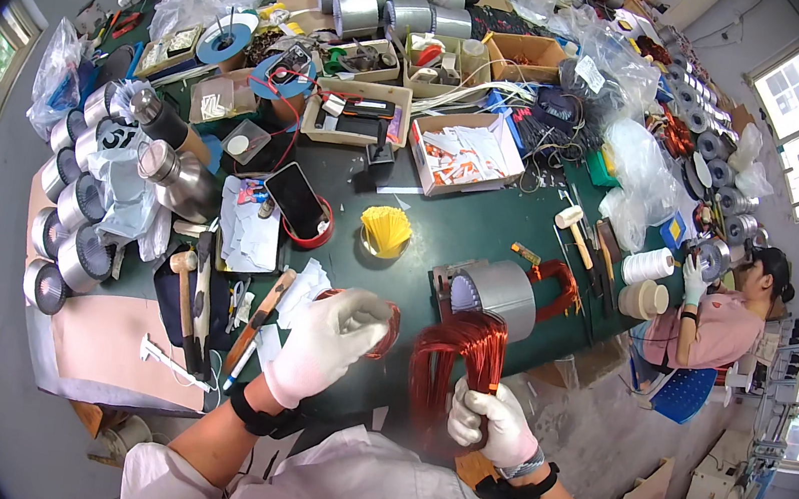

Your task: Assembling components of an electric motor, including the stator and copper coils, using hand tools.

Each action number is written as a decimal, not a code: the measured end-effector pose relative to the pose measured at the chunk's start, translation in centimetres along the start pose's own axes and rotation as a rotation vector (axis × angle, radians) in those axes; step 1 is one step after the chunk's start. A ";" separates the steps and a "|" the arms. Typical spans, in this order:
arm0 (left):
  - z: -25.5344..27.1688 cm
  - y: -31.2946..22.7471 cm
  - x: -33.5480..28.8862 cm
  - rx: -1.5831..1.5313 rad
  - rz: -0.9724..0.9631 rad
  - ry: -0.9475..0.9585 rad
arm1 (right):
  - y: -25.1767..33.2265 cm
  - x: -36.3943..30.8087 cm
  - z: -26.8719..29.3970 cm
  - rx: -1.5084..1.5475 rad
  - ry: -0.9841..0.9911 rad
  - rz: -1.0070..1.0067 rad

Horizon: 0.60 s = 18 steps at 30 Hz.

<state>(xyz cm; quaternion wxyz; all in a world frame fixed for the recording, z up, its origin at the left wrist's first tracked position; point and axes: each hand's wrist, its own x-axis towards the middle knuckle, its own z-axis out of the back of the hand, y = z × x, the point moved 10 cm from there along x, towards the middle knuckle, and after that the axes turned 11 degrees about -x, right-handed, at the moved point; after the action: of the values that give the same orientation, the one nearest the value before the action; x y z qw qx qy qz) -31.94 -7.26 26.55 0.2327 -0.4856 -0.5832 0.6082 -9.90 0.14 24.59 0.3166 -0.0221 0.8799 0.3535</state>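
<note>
My right hand (pixel 495 424), in a white glove, grips one leg of a bent bundle of red-brown copper wire (pixel 471 335). The bundle arches up from the fist, and its other leg hangs to the left, partly blurred. My gloved left hand (pixel 332 342) is raised over the table's near edge, its bent fingers smeared by motion. A copper wire coil (pixel 389 334) shows behind and beside those fingers; whether they touch it I cannot tell. Just beyond the bundle lies a grey metal stator core (pixel 498 291). Another copper coil (pixel 558 289) lies at its right side.
A bowl of yellow paper slips (pixel 385 230) stands mid-table, left of it a phone (pixel 295 197) on a red round holder. Mallets (pixel 185 267) and calipers (pixel 173 361) lie at the left; another mallet (pixel 575 234) and string spools (pixel 648 267) at the right. A co-worker (pixel 714 316) works at right.
</note>
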 end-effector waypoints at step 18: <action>-4.9 2.4 -3.3 -0.648 0.045 -0.088 | 3.5 -1.2 -11.3 -1.861 -0.293 0.865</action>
<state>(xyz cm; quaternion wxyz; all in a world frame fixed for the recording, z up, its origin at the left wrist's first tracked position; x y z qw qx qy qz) -25.63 -8.20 26.14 0.0271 -0.5201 -0.7452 0.4164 -16.02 -4.61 33.63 0.1245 0.1030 0.1441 0.9763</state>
